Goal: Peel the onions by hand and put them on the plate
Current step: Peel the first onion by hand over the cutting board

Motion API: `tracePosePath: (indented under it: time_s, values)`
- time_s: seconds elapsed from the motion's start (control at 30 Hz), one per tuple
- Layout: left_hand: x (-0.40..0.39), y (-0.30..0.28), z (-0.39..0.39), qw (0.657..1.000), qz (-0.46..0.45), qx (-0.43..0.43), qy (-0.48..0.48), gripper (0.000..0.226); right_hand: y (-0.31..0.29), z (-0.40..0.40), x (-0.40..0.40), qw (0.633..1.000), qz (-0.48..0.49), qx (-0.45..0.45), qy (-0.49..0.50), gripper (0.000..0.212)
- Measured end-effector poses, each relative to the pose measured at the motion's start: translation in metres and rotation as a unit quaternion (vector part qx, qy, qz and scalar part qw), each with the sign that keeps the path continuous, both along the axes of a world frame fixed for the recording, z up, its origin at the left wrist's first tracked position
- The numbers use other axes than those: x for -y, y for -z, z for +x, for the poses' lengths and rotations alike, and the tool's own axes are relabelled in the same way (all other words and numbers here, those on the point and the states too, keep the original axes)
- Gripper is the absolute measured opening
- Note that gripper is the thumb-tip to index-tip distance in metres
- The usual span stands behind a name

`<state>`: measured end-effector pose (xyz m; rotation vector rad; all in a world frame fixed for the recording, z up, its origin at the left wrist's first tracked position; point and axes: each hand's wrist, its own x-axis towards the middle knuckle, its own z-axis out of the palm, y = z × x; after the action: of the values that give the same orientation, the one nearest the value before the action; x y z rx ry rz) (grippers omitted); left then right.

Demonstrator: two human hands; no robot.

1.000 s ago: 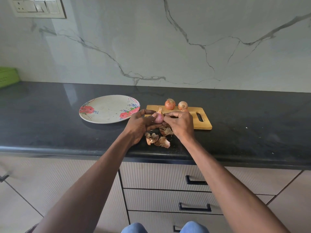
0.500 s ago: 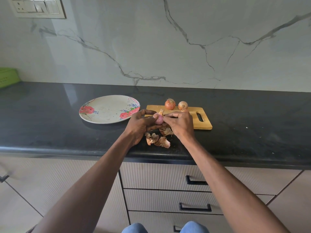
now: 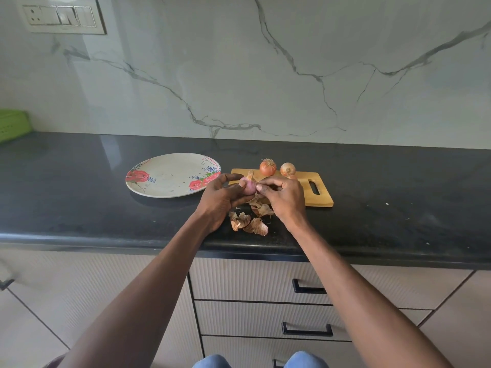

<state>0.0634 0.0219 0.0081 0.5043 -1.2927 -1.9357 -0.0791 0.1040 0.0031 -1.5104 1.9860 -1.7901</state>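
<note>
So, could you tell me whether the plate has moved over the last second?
No. The plate sits in the same spot, just left of the cutting board, with no onion on it.

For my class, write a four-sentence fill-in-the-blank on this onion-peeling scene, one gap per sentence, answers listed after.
1. The floral plate holds ____ onions.
2. ____ unpeeled onions sit at the wooden cutting board's far edge.
3. The left hand and right hand both hold one ____ onion.
4. Loose onion skins lie on the ____ countertop.

Answers: no; two; pink; black

Soft, even daylight; a pale sheen on the dark bench (image 3: pixel 79 166) toward ten o'clock, sharp focus, edges bowed by the wide lens.
</note>
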Motion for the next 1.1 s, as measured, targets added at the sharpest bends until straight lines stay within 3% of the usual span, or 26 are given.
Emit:
tracePosePath:
  time_s: [0.23,0.6,0.77,0.93,1.1]
  values:
    - [-0.006,-0.005,0.002,1.0,-0.008,-0.002,0.017,0.055,0.003,0.002,0.005,0.999,0.021,-0.039,0.002,0.007]
    - [0.001,-0.006,0.0,0.999,0.03,0.029,0.016,0.018,0.003,0.003,0.001,1.0,0.017,0.021,-0.01,0.015]
    - [0.002,-0.007,0.0,0.998,0.04,0.037,0.015,0.025,0.003,0.002,0.001,1.0,0.007,0.027,-0.005,0.007]
    - [0.002,-0.01,0.004,0.997,0.075,0.0,0.018,0.022,0.004,0.001,0.003,0.999,-0.003,0.047,-0.004,0.022]
    - [-0.001,-0.012,0.006,0.993,0.111,-0.023,0.033,0.024,0.003,0.001,0.002,0.999,-0.021,0.03,0.01,0.015]
